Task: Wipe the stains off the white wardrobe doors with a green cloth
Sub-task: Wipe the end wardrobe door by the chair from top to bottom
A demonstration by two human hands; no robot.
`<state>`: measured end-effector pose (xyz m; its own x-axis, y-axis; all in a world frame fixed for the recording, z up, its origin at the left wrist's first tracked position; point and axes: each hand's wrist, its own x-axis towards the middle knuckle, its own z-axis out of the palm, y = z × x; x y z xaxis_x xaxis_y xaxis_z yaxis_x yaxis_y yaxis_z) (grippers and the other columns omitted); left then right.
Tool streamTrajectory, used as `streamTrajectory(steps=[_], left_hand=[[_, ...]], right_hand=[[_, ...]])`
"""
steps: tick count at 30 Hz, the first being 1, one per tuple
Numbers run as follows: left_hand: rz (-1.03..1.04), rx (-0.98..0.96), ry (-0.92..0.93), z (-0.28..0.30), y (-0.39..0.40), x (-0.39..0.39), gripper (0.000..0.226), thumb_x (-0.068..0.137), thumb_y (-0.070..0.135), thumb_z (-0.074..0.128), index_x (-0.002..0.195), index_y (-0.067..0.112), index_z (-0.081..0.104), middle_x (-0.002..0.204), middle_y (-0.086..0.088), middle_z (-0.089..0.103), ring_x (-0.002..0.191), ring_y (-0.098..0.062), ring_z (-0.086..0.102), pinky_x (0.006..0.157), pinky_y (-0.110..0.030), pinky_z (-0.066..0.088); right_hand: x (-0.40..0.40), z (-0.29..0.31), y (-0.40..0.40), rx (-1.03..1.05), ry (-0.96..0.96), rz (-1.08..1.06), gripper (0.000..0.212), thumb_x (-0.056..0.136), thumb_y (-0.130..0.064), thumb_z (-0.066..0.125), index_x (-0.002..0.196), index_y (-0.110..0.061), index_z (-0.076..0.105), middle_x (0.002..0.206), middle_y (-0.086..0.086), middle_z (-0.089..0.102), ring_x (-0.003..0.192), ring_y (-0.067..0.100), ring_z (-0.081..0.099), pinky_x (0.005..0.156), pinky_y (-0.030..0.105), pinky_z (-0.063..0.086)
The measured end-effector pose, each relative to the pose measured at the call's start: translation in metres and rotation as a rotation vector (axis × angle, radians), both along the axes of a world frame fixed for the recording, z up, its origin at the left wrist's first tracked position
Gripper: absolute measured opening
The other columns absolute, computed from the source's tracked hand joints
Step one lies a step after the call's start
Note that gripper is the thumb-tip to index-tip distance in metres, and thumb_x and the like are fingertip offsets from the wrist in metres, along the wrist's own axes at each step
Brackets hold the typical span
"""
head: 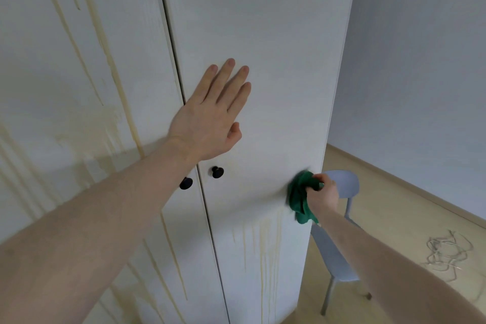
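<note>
Left hand: my left hand [210, 116] lies flat and spread wide against the right door [263, 34], above the knobs, bracing it and holding nothing.
Right hand: my right hand [323, 192] is closed around the bunched green cloth [299, 197], pressing it onto the right door near its outer edge, about level with the black knobs [217, 172].
Done so far: the upper part of the right door looks clean to me, no streaks showing above the cloth.
Left on right door: yellowish drip stains [265, 244] run down below the cloth.
Left on left door: the left door [65, 73] carries long streaks and a smeared patch from top to bottom, apparently untouched.
Progress: I judge less than half done.
Surroundings: a grey chair [339, 252] stands just beside the wardrobe.
</note>
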<state>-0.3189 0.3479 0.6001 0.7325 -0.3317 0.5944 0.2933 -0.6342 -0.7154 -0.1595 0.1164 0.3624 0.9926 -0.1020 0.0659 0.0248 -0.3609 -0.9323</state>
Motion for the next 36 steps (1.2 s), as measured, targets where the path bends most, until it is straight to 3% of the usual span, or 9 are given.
streamTrajectory(steps=[4,9,15,22,26,30,36], left_hand=[[-0.01,-0.007,-0.004,0.001,0.0,0.0,0.078,0.1,0.045,0.029,0.164,0.006,0.011,0.173,-0.019,-0.004,0.158,-0.043,-0.003,0.129,-0.056,0.002],[-0.005,-0.012,0.005,0.0,0.0,-0.001,0.078,0.101,0.045,0.027,0.165,0.006,0.008,0.172,-0.019,-0.007,0.158,-0.043,-0.006,0.128,-0.056,0.003],[-0.006,-0.038,0.021,0.001,0.0,-0.002,0.078,0.101,0.046,0.027,0.165,0.006,0.007,0.172,-0.018,-0.009,0.158,-0.042,-0.009,0.128,-0.055,0.001],[-0.007,-0.036,0.02,0.0,0.002,-0.001,0.077,0.101,0.045,0.026,0.165,0.006,0.006,0.172,-0.019,-0.01,0.158,-0.043,-0.009,0.128,-0.056,0.0],[-0.029,-0.043,0.015,0.0,0.002,0.0,0.077,0.101,0.044,0.029,0.165,0.005,0.01,0.172,-0.02,-0.006,0.158,-0.043,-0.006,0.128,-0.056,0.001],[-0.031,-0.034,0.005,-0.001,0.002,0.002,0.078,0.1,0.044,0.031,0.164,0.005,0.012,0.172,-0.02,-0.005,0.158,-0.044,-0.004,0.128,-0.056,0.002],[-0.024,-0.037,0.013,-0.001,0.001,0.001,0.078,0.1,0.044,0.03,0.165,0.005,0.009,0.172,-0.02,-0.009,0.158,-0.043,-0.007,0.129,-0.056,0.0]], right_hand=[[-0.048,0.005,0.018,0.215,-0.001,-0.004,0.019,0.093,-0.01,0.068,0.104,-0.021,0.057,0.104,0.002,0.064,0.092,0.026,0.064,0.077,0.036,0.053],[-0.121,0.018,0.061,0.337,0.002,0.301,0.022,0.087,-0.006,0.073,0.095,-0.021,0.059,0.089,0.0,0.071,0.083,0.017,0.068,0.072,0.03,0.057],[-0.163,0.017,0.11,0.272,-0.087,0.565,0.031,0.077,-0.008,0.073,0.094,-0.028,0.056,0.103,-0.002,0.062,0.091,0.013,0.062,0.082,0.026,0.057],[-0.112,-0.008,0.085,0.139,-0.065,0.411,0.039,0.078,0.007,0.059,0.095,-0.028,0.052,0.104,-0.001,0.058,0.095,0.015,0.058,0.077,0.02,0.047],[-0.056,-0.026,0.05,0.017,-0.048,0.261,0.038,0.079,0.008,0.057,0.101,-0.022,0.055,0.106,0.002,0.06,0.099,0.026,0.059,0.084,0.032,0.045],[-0.003,-0.034,0.023,-0.159,0.006,0.173,0.037,0.084,0.009,0.052,0.109,-0.018,0.054,0.112,0.009,0.058,0.099,0.032,0.059,0.086,0.041,0.052],[0.014,-0.029,0.007,-0.187,0.012,0.111,0.031,0.09,0.002,0.054,0.109,-0.023,0.048,0.119,0.011,0.056,0.092,0.029,0.057,0.074,0.038,0.047]])
